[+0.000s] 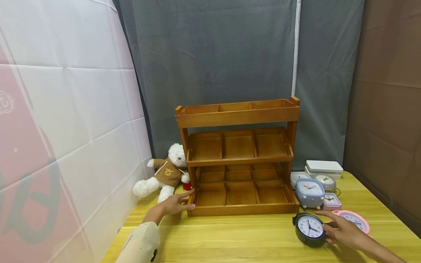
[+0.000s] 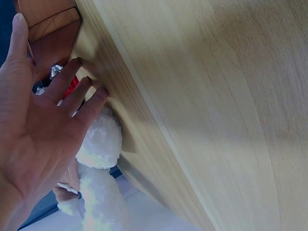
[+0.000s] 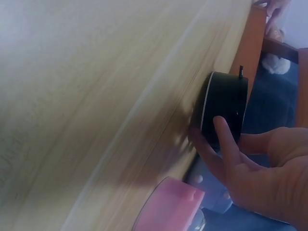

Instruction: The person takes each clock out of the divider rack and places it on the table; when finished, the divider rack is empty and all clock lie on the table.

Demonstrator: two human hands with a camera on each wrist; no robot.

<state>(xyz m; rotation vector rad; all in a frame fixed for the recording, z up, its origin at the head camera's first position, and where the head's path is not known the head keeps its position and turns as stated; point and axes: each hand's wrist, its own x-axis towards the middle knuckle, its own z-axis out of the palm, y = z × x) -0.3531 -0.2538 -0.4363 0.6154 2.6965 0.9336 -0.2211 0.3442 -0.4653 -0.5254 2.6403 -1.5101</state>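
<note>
My right hand (image 1: 345, 230) grips the right side of a round black alarm clock (image 1: 309, 227), its white dial tilted upward. In the right wrist view, the fingers and thumb of that hand (image 3: 255, 168) reach around the side of the black clock's casing (image 3: 224, 108). At the wooden rack's lower left front corner, my left hand (image 1: 175, 204) rests with its fingers spread and fairly straight. The brown rack (image 1: 243, 210) has several tiers divided into compartments. Seen from the left wrist, the palm of the left hand (image 2: 43, 130) lies beside the rack's corner (image 2: 53, 36).
A white teddy bear in a brown hoodie (image 1: 168, 171) leans left of the rack, with a small red object (image 1: 186, 186) beside it. Right of the rack stand a blue clock (image 1: 310, 193), a pink-edged square clock (image 1: 331, 201), a round pink clock (image 1: 363, 222) and white boxes (image 1: 323, 166).
</note>
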